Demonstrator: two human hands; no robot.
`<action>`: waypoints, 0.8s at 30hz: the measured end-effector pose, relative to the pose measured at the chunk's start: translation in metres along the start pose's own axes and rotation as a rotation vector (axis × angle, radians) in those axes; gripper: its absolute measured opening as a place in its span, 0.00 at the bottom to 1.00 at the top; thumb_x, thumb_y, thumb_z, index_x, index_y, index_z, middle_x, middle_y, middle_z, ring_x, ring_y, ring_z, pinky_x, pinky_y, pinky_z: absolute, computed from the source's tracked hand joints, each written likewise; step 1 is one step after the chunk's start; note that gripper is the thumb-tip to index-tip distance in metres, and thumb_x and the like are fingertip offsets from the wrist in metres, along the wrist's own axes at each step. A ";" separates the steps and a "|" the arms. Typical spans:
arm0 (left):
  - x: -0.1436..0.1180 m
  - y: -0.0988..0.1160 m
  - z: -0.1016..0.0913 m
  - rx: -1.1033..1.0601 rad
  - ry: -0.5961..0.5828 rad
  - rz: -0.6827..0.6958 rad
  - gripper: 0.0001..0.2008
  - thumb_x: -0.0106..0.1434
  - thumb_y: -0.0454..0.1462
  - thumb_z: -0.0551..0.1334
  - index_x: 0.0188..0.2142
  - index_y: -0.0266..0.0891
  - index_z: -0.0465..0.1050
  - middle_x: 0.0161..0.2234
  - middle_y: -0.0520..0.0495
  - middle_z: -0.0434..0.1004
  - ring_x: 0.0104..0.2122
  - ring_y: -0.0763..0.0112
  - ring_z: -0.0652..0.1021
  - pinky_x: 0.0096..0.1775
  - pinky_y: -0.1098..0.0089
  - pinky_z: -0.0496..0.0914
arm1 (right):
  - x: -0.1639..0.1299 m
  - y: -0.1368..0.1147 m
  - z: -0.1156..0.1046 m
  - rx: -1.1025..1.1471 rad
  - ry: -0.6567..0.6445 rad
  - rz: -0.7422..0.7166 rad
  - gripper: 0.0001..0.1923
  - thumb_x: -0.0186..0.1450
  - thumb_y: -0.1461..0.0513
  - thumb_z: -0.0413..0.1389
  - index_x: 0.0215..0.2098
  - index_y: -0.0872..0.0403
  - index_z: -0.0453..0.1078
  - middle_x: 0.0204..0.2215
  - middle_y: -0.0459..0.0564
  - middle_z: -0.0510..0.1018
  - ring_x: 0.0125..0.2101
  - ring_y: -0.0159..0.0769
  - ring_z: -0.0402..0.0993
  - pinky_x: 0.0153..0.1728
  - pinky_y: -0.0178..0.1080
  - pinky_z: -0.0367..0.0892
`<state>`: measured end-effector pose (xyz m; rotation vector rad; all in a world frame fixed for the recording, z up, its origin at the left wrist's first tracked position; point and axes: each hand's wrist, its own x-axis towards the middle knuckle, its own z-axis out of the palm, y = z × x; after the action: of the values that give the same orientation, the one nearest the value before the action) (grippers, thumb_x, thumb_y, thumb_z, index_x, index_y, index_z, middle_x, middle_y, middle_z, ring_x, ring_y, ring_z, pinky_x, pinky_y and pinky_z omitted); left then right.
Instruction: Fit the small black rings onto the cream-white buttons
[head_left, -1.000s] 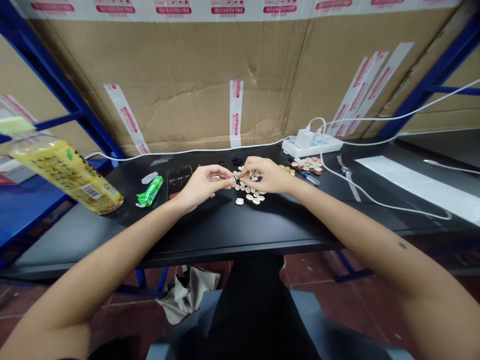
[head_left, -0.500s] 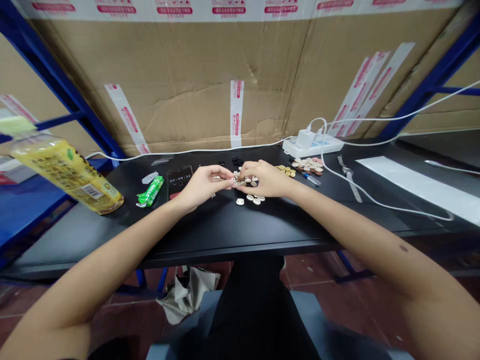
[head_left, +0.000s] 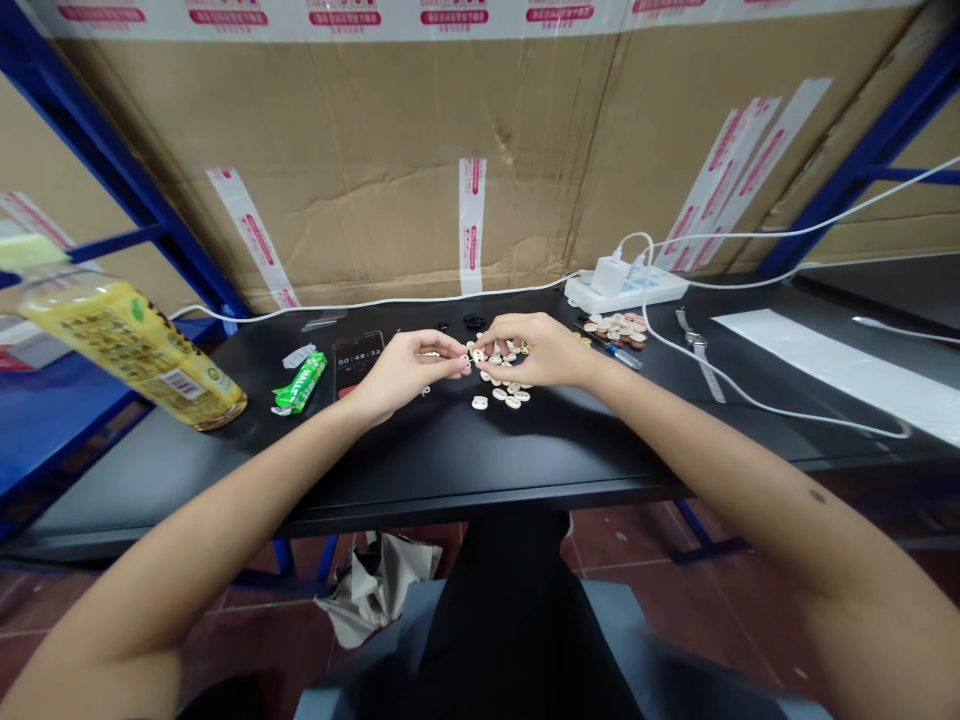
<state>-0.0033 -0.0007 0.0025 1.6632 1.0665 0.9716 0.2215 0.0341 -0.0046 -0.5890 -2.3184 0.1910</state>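
Observation:
My left hand is closed in a pinch on a small whitish piece, too small to make out fully. Facing it, my right hand pinches a cream oval button-like piece between thumb and fingertips. The two sets of fingertips nearly meet, and I cannot tell whether the pieces touch. Beneath and beside my right hand lies a loose pile of similar cream pieces with dark marks, partly hidden by the fingers. One single cream piece rests apart, nearer the table edge.
Left on the black table are a phone with a running timer, a green wrapper and a tilted yellow drink bottle. To the right are mixed pieces, a blue-tipped tool, a watch and a power strip.
My right hand has risen slightly from the pile and now holds a cream piece up at the left fingertips. More of the pile shows beneath it. The left hand has stayed almost still.

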 end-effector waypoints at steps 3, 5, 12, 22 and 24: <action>0.000 -0.001 0.000 -0.009 -0.010 0.010 0.12 0.56 0.38 0.73 0.37 0.35 0.78 0.35 0.45 0.83 0.38 0.65 0.83 0.48 0.62 0.76 | 0.000 0.000 0.000 0.042 -0.001 -0.015 0.11 0.61 0.61 0.61 0.40 0.57 0.78 0.29 0.49 0.78 0.29 0.31 0.72 0.32 0.35 0.67; 0.000 -0.002 0.000 -0.011 -0.012 0.015 0.12 0.56 0.39 0.73 0.37 0.35 0.78 0.34 0.45 0.83 0.37 0.65 0.83 0.48 0.61 0.76 | 0.000 0.000 0.000 0.061 -0.002 -0.020 0.11 0.60 0.61 0.61 0.40 0.58 0.78 0.29 0.49 0.78 0.28 0.31 0.72 0.32 0.35 0.67; 0.000 -0.003 0.001 -0.040 -0.022 0.029 0.12 0.55 0.39 0.73 0.37 0.35 0.78 0.35 0.44 0.83 0.39 0.64 0.83 0.49 0.62 0.75 | 0.001 -0.003 0.002 0.190 -0.008 0.025 0.10 0.61 0.60 0.62 0.39 0.56 0.79 0.30 0.49 0.81 0.27 0.31 0.76 0.32 0.35 0.72; 0.000 -0.001 0.000 -0.061 0.037 0.098 0.13 0.55 0.41 0.74 0.36 0.35 0.79 0.34 0.43 0.84 0.38 0.63 0.83 0.47 0.63 0.77 | 0.005 -0.002 0.006 0.731 -0.014 0.418 0.18 0.53 0.56 0.70 0.39 0.59 0.80 0.32 0.54 0.84 0.33 0.38 0.83 0.38 0.41 0.79; -0.001 0.000 0.000 -0.071 0.048 0.097 0.14 0.55 0.42 0.74 0.36 0.34 0.79 0.35 0.42 0.84 0.39 0.62 0.83 0.48 0.62 0.77 | 0.006 -0.004 0.005 0.770 0.006 0.444 0.19 0.52 0.56 0.71 0.38 0.59 0.80 0.31 0.54 0.84 0.31 0.38 0.82 0.37 0.41 0.79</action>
<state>-0.0036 -0.0015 0.0024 1.6534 0.9795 1.1050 0.2126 0.0339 -0.0034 -0.6713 -1.8606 1.2136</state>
